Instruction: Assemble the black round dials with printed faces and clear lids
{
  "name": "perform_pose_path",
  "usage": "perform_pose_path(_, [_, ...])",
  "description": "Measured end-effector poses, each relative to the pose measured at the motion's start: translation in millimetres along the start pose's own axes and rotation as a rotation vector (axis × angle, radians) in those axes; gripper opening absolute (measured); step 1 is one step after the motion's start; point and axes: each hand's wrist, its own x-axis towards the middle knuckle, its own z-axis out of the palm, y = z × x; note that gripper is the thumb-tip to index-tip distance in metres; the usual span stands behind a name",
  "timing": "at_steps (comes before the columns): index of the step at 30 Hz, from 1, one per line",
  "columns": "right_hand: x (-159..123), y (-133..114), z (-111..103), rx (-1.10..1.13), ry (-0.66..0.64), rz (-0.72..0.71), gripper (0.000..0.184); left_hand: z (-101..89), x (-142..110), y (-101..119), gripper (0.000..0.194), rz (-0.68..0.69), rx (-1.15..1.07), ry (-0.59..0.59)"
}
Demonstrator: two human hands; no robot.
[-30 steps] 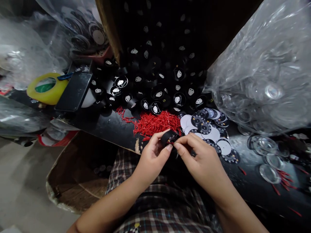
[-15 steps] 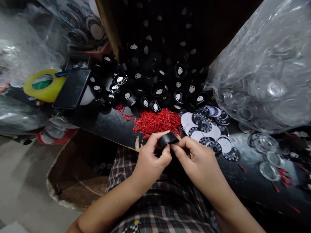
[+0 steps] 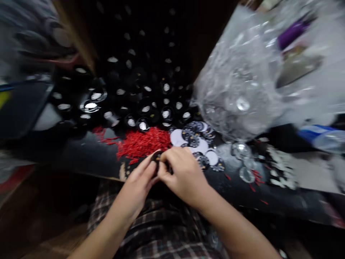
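My left hand point(image 3: 138, 180) is closed around a small black round case point(image 3: 156, 156), held above the front edge of the dark table point(image 3: 86, 154). The face of the case is turned up and partly covered by fingers. Against its right side, my right hand point(image 3: 184, 174) has its fingers curled in a pinch; whatever is between them is hidden. Just beyond my hands lies a heap of thin red sticks point(image 3: 147, 142). Printed black dials and white discs point(image 3: 202, 144) are spread beside the heap, close behind my right hand.
Many black round cases point(image 3: 167, 113) are piled at the back. A clear plastic bag point(image 3: 237, 79) of transparent parts bulges at the right. Clear round covers point(image 3: 246, 174) and loose red sticks point(image 3: 257, 177) lie at right. A dark flat phone point(image 3: 24, 108) is at left.
The view has swung to the right and is blurred. The black case has tipped so its face shows more, and my right fingers have moved up against it.
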Motion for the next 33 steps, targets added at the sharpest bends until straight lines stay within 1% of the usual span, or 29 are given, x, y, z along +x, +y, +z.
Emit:
perform_pose_path(2, [1,-1,-2,0.067,-0.007,0.113,0.011,2.5,4,-4,0.043,-0.044,-0.054,0.035])
perform_pose_path(3, [0,0,-4,0.111,-0.018,0.160,0.010,3.2,5,-5,0.045,-0.029,-0.025,0.027])
perform_pose_path(5, [-4,10,-11,0.237,-0.074,0.182,0.008,3.6,8,-6,0.047,0.043,0.097,-0.025])
perform_pose_path(6, [-6,21,-16,0.299,-0.090,0.178,0.009,3.5,8,-6,0.047,0.069,0.144,-0.055])
perform_pose_path(7, [-7,35,-22,0.335,-0.082,0.178,0.011,3.4,9,-6,0.047,0.083,0.160,-0.075])
perform_pose_path(8, [-7,53,-27,0.343,-0.046,0.192,0.014,3.5,9,-7,0.046,0.088,0.146,-0.080])
perform_pose_path(9, [-5,73,-32,0.264,0.089,0.283,0.016,3.7,9,-7,0.045,0.084,0.116,-0.081])
perform_pose_path(10, [-2,96,-36,0.109,0.236,0.389,0.018,4.2,10,-8,0.045,0.078,0.088,-0.078])
perform_pose_path(11, [2,118,-39,-0.069,0.312,0.476,0.023,4.8,10,-9,0.045,0.077,0.076,-0.072])
perform_pose_path(13, [10,158,-43,-0.150,0.347,0.543,0.044,6.1,12,-12,0.045,0.083,0.106,-0.080])
perform_pose_path(14, [14,173,-44,-0.174,0.355,0.556,0.048,6.7,12,-13,0.044,0.089,0.124,-0.087])
perform_pose_path(16, [18,192,-45,-0.178,0.349,0.552,0.048,7.2,14,-14,0.044,0.093,0.133,-0.101])
perform_pose_path(18, [18,199,-45,-0.182,0.340,0.542,0.047,6.8,14,-14,0.045,0.085,0.117,-0.110])
perform_pose_path(23, [19,204,-46,-0.194,0.332,0.552,0.049,4.1,15,-13,0.043,0.103,0.161,-0.128])
perform_pose_path(26, [19,207,-48,-0.207,0.301,0.548,0.054,3.2,15,-13,0.044,0.097,0.173,-0.139])
perform_pose_path(29, [16,208,-49,-0.227,0.284,0.544,0.047,2.7,15,-13,0.044,0.087,0.154,-0.158])
perform_pose_path(33, [15,212,-49,-0.267,0.312,0.547,0.038,1.2,14,-12,0.043,0.082,0.145,-0.177])
